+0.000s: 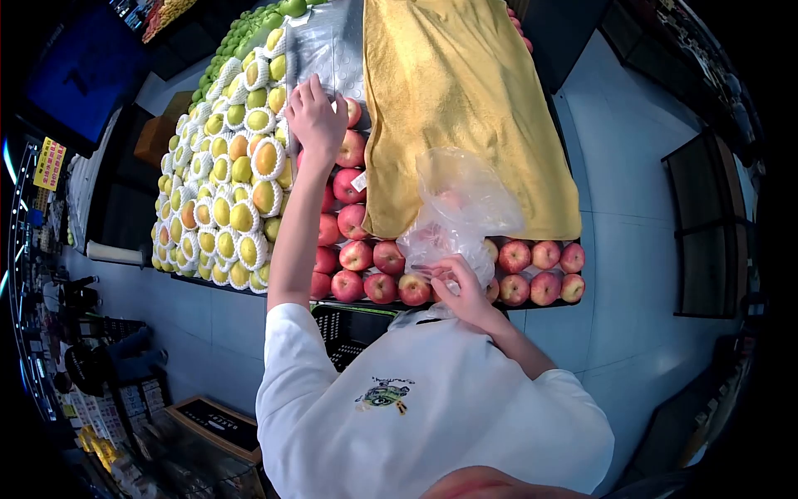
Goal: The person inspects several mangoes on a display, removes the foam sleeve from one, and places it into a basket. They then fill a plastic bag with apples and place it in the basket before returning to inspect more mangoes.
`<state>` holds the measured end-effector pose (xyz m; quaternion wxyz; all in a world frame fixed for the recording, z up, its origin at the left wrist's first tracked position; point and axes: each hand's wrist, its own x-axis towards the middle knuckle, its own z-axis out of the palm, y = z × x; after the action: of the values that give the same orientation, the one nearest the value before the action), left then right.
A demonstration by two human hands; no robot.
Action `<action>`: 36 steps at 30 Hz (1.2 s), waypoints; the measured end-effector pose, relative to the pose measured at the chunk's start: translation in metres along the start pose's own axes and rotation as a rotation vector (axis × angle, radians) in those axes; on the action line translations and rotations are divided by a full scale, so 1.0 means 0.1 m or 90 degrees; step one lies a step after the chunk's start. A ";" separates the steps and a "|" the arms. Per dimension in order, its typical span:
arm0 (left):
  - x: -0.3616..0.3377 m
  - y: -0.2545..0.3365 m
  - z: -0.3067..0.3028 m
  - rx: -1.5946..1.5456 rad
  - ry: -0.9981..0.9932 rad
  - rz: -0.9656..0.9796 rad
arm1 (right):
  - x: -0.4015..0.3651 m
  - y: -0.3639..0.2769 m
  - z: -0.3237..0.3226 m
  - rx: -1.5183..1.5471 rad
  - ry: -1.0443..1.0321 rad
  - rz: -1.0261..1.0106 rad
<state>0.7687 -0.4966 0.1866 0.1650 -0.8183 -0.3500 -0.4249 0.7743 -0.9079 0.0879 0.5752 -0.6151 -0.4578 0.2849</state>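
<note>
My left hand (317, 121) reaches to the far end of the red apples (350, 150), palm down with its fingers curled. Its thumb side lies close beside an apple (354, 113); whatever is under the palm is hidden. At the near edge, my right hand (462, 293) has its fingers closed on a clear plastic bag (465, 200). The bag is crumpled and lies over the front apples and part of a yellow cloth (465, 91). I cannot make out whether anything is inside it.
Yellow-green fruit in white foam nets (220, 191) are heaped to the left, with green fruit (241, 37) behind. A grey dimpled liner (332, 50) lies beyond my left hand. Below the display's edge is a black basket (345, 328). Dark shelving (706, 224) stands right.
</note>
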 end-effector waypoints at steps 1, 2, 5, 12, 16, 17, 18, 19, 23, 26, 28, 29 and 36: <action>-0.06 0.23 -0.27 -0.066 0.027 0.012 | -0.02 -0.03 -0.01 -0.001 0.011 0.015; -0.11 0.44 -0.55 -0.193 0.041 0.032 | -0.04 -0.08 -0.01 0.025 0.018 0.001; -0.52 1.00 -1.34 -0.636 -0.138 -0.052 | -0.12 -0.11 -0.09 0.020 0.025 -0.043; -1.38 1.46 -1.40 -0.544 -0.458 0.223 | -0.23 0.25 -0.28 0.216 0.375 -0.060; -1.76 1.44 -1.46 -0.504 -0.543 0.187 | -0.04 0.22 -0.43 0.366 0.432 0.170; -1.80 1.43 -1.44 -0.502 -0.549 0.190 | -0.05 0.28 -0.43 0.370 0.436 0.174; -1.78 1.42 -1.40 -0.448 -0.649 0.134 | 0.00 0.16 -0.41 0.325 0.407 0.151; -1.77 1.42 -1.35 -0.390 -0.744 0.075 | 0.06 0.10 -0.40 0.279 0.377 0.126; -1.98 1.37 -0.92 -0.516 -0.533 0.140 | 0.26 -0.08 -0.18 0.218 0.313 0.038; -1.98 1.43 -0.70 -0.619 -0.423 0.260 | 0.37 0.09 -0.05 0.229 0.381 0.048; -1.90 1.52 -0.69 -0.573 -0.471 0.170 | 0.38 -0.06 -0.08 0.258 0.364 0.084; -1.86 1.53 -0.65 -0.571 -0.456 0.170 | 0.36 -0.12 -0.09 0.289 0.354 0.135; -2.09 1.61 -0.36 -0.488 -0.331 0.107 | 0.35 -0.06 -0.02 0.294 0.307 0.132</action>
<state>0.7802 -0.7197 0.0421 -0.2086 -0.9251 -0.1296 -0.2895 0.7894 -0.8785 0.1001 0.7591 -0.5613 -0.1672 0.2843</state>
